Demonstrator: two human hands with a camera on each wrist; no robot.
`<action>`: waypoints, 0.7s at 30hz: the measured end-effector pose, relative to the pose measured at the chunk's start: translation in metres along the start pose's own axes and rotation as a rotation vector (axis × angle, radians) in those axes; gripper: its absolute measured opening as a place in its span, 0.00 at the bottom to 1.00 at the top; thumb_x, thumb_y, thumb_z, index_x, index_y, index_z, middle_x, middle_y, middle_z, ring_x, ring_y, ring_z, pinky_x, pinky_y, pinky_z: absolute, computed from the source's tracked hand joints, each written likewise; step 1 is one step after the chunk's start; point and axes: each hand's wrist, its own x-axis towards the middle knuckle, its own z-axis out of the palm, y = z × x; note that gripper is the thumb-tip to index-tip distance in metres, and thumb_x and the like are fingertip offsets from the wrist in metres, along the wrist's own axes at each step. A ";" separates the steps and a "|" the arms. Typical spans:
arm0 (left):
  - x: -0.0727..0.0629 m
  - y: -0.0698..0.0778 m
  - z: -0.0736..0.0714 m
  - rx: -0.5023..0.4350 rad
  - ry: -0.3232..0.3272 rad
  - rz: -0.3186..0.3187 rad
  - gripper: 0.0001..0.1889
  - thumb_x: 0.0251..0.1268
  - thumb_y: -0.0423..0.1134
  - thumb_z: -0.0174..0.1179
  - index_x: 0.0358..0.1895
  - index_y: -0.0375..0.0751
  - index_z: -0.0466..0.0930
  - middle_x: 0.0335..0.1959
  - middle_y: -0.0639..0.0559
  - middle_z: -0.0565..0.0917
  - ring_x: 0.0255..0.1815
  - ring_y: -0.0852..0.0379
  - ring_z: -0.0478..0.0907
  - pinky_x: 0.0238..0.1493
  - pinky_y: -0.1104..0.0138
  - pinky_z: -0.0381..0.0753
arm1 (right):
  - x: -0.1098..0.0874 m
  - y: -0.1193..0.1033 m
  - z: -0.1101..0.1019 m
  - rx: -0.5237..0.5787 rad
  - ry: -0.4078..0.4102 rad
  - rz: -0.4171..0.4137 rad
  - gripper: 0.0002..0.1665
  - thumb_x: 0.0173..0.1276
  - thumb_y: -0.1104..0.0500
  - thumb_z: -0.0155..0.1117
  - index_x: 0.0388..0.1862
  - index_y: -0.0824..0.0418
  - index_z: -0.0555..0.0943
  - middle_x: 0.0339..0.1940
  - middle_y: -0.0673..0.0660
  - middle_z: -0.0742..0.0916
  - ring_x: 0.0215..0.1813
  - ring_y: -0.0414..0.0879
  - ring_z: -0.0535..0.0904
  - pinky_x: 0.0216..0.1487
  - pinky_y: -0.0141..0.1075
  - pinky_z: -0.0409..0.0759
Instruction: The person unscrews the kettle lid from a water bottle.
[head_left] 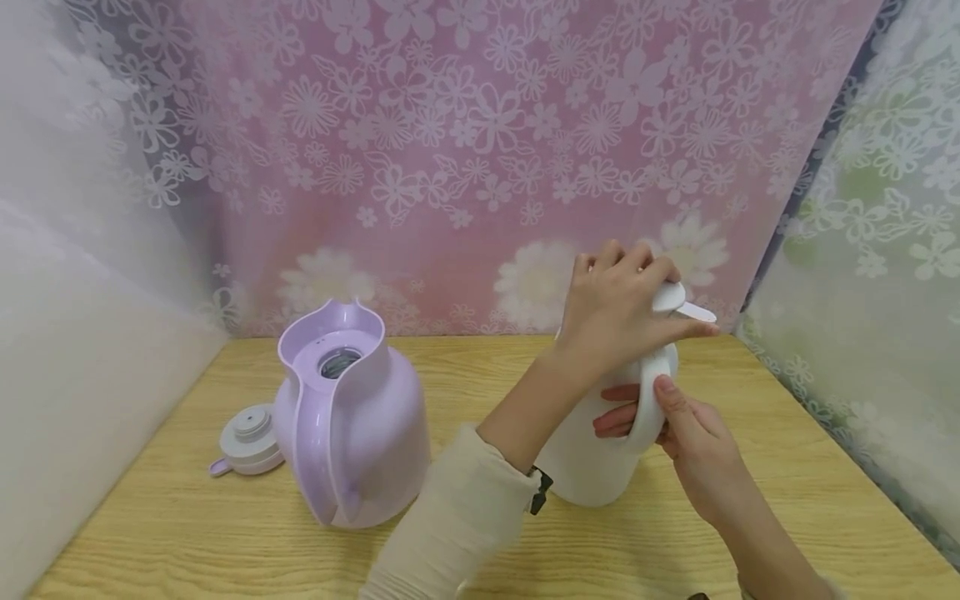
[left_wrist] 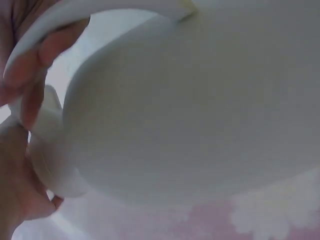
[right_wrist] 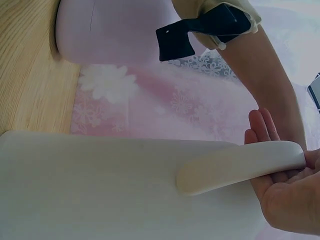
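A white thermos jug [head_left: 588, 467] stands on the right side of the table. My right hand [head_left: 701, 450] grips its handle [head_left: 647, 408], with fingers passed through the loop and the thumb along the outside. Over the jug's top, my left hand [head_left: 618, 304] holds the white lid [head_left: 669, 297] with bent fingers; a flat lever [head_left: 697, 312] sticks out to the right under it. The left palm and fingers hide most of the lid and the jug's rim. In the left wrist view, the jug's body [left_wrist: 190, 110] fills most of the picture.
On the left stands a lilac thermos jug [head_left: 382, 417], its mouth uncovered. Beside it a grey and lilac lid [head_left: 251, 440] lies upside down on the wooden table [head_left: 165, 533]. A pink flowered curtain [head_left: 465, 167] hangs behind, with pale sheets at both sides.
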 end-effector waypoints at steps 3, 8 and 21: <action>-0.002 -0.019 0.004 -0.293 -0.003 0.070 0.24 0.52 0.68 0.54 0.49 0.62 0.77 0.47 0.67 0.72 0.51 0.69 0.63 0.51 0.73 0.59 | 0.000 -0.001 0.000 -0.006 0.007 0.008 0.30 0.78 0.60 0.24 0.47 0.76 0.75 0.32 0.61 0.85 0.42 0.49 0.81 0.47 0.33 0.74; -0.011 -0.054 0.019 -0.901 0.135 0.290 0.12 0.59 0.35 0.62 0.47 0.39 0.79 0.53 0.51 0.77 0.61 0.68 0.62 0.61 0.73 0.56 | 0.000 0.001 -0.001 0.010 0.000 -0.009 0.29 0.78 0.62 0.24 0.47 0.78 0.74 0.33 0.61 0.85 0.41 0.49 0.81 0.47 0.33 0.74; -0.015 -0.064 0.036 -0.998 0.282 0.459 0.15 0.52 0.24 0.64 0.45 0.27 0.78 0.50 0.38 0.78 0.62 0.56 0.65 0.62 0.66 0.61 | 0.002 -0.002 -0.001 0.040 -0.028 -0.003 0.29 0.78 0.61 0.25 0.47 0.77 0.75 0.34 0.60 0.86 0.43 0.49 0.81 0.47 0.33 0.74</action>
